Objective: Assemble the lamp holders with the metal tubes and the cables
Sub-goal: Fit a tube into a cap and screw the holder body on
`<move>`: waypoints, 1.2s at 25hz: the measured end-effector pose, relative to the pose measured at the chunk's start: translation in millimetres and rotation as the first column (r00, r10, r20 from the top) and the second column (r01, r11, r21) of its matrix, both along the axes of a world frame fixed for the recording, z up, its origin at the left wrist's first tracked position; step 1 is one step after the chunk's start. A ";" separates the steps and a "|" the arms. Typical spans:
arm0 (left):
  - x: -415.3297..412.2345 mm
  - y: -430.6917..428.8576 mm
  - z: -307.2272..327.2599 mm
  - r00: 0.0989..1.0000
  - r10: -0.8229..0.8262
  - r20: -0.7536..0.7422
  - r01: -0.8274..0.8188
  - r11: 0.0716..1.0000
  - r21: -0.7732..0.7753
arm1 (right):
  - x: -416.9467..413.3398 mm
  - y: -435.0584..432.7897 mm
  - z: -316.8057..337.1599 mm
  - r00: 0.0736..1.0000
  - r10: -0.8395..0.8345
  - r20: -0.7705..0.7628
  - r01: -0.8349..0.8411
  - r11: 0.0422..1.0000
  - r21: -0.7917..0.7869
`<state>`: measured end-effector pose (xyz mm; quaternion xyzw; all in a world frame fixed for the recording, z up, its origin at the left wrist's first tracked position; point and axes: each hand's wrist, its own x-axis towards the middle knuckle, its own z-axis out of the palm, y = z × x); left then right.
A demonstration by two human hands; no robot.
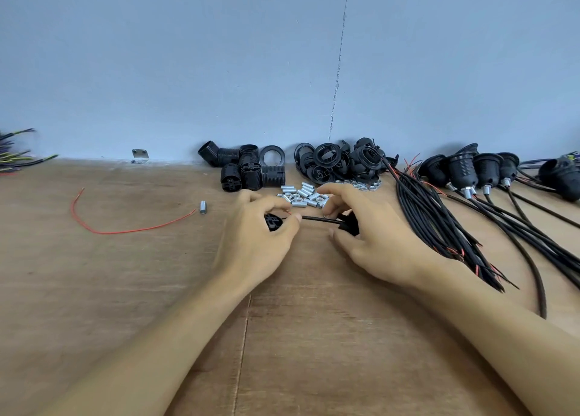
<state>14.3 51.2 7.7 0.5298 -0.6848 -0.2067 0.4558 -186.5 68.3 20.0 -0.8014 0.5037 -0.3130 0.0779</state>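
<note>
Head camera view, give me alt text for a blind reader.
The left hand grips a black holder part and the right hand a second part, a black cable between them, over a wooden table. Metal tubes, lamp holders and cable bundles lie behind.

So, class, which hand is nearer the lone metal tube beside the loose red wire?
Left. The left hand sits just right of the lone metal tube; the right hand lies farther right, beyond the left.

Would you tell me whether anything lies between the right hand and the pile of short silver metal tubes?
Nothing visible does; the right hand lies right beside the pile of short silver metal tubes.
</note>
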 end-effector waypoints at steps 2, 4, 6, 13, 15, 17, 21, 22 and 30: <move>0.4 0.1 -1.7 0.999 -0.013 0.031 0.014 1.000 -0.016 | 2.4 1.3 0.0 0.999 0.025 -0.030 -0.025 1.000 0.003; -1.3 1.5 -2.7 0.997 -0.036 0.074 0.040 0.998 -0.050 | 5.1 2.2 -2.1 0.996 0.050 -0.069 -0.050 0.999 0.007; -4.0 3.9 -3.7 0.989 -0.061 0.137 0.071 0.995 -0.070 | 8.0 3.4 -3.8 0.995 0.059 -0.076 -0.058 0.998 0.013; -8.2 5.3 -5.4 0.989 0.041 0.142 -0.029 0.996 -0.086 | 11.5 6.3 -3.3 0.995 -0.045 -0.090 0.045 0.999 0.002; -5.6 2.4 -3.9 0.991 0.088 0.097 -0.084 0.995 -0.045 | 7.9 6.1 -0.5 0.952 -0.181 -0.248 0.151 0.979 -0.135; -2.0 0.2 -2.6 0.992 0.112 0.057 -0.111 0.994 -0.021 | 6.6 6.8 1.9 0.937 -0.223 -0.270 0.188 0.971 -0.151; 0.2 1.6 0.1 0.997 0.081 0.016 -0.081 0.997 0.003 | 9.0 7.7 2.4 0.964 -0.192 -0.181 0.167 0.975 -0.149; -1.2 2.4 -0.4 0.998 0.063 0.016 -0.063 0.998 0.008 | 8.8 7.2 2.5 0.952 -0.217 -0.215 0.168 0.960 -0.223; -8.7 4.6 -8.1 0.986 -0.129 0.105 0.137 0.988 -0.077 | -11.0 -0.4 3.8 0.900 -0.286 -0.329 0.195 0.939 -0.282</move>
